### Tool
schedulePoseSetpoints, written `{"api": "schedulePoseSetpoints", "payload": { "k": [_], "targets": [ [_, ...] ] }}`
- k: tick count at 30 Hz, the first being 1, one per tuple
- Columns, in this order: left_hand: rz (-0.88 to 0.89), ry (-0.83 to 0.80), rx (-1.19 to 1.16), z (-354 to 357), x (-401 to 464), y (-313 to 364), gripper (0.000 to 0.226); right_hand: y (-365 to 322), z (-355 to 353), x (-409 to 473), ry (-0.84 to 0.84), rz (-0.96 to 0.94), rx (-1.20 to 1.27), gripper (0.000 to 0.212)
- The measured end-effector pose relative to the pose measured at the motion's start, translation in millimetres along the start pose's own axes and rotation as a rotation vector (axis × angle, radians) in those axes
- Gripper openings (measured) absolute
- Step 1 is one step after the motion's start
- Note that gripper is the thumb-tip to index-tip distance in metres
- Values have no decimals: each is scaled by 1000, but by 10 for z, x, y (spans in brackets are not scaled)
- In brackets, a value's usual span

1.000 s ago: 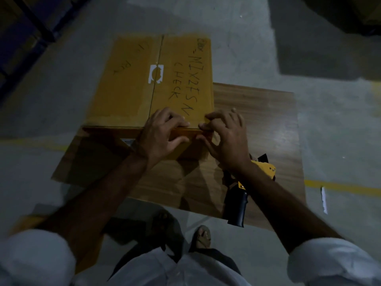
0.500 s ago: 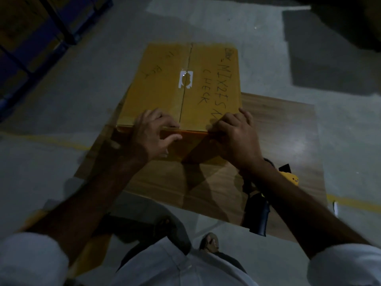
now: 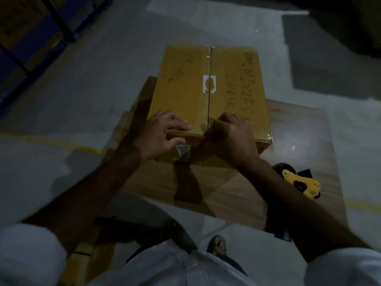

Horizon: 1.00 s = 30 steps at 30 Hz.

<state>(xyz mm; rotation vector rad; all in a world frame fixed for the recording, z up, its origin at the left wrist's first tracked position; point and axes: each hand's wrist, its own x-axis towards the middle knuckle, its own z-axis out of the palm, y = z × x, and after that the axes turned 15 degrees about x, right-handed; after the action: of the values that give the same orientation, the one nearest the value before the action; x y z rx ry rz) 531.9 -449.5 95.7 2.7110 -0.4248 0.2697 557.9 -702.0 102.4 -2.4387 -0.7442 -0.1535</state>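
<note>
A brown cardboard box (image 3: 185, 89), closed, with handwriting on its top and tape along the centre seam, lies on a wooden board (image 3: 299, 137). My left hand (image 3: 160, 135) rests on the box's near edge, fingers flat on the top and thumb against the front face. My right hand (image 3: 233, 137) sits on the same edge at the seam. Its fingers are bent down over the edge and its fingertips are hidden. The hands are a short gap apart.
A yellow tape dispenser (image 3: 301, 182) with a black handle lies on the board at the right, partly under my right forearm. Concrete floor with a yellow line (image 3: 51, 141) surrounds the board. Blue racking (image 3: 31, 44) stands far left. My sandalled foot (image 3: 216, 244) is by the board's near edge.
Both hands have slid along the box's near edge: together at the right end, then apart, now on either side of the seam. The view has shifted left, so the box appears further right.
</note>
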Motion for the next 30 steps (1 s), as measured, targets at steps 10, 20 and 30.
{"api": "schedulePoseSetpoints", "payload": {
  "k": [10,20,30],
  "targets": [
    [-199,192,49,124,-309,-252,61,-294,353,27,29,38,7,41],
    [-281,211,-194,42,-511,-628,67,-688,727,468,59,-45,125,39],
    [-38,110,-316,-86,-578,-1037,40,-880,846,607,59,-1,233,39]
  ]
}}
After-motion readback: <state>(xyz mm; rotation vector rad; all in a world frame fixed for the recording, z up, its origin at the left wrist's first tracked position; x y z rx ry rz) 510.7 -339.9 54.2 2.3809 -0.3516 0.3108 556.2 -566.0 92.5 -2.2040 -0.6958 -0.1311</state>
